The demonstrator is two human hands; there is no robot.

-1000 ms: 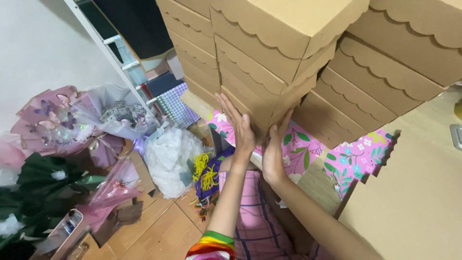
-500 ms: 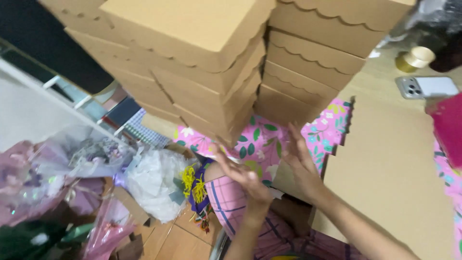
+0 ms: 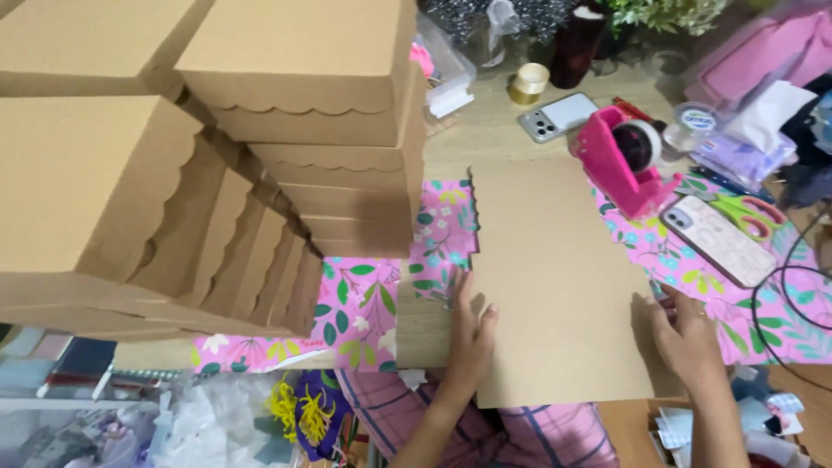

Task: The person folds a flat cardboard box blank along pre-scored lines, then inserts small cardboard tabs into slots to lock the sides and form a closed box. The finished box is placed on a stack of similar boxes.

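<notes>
A flat brown cardboard sheet with a notched left edge lies on the table in front of me. My left hand rests flat on its lower left edge, fingers together. My right hand presses on its lower right corner. Neither hand grips anything. Pink floral wrapping paper lies under the sheet on both sides.
Tall stacks of brown scalloped-lid boxes fill the left. At right stand a pink tape dispenser, two phones, green scissors and a ribbon roll. Bags and yellow trim lie below the table edge.
Both hands left the box stack and came down onto the flat cardboard sheet. My view swung right and down, from the boxes and the floor to the tabletop.
</notes>
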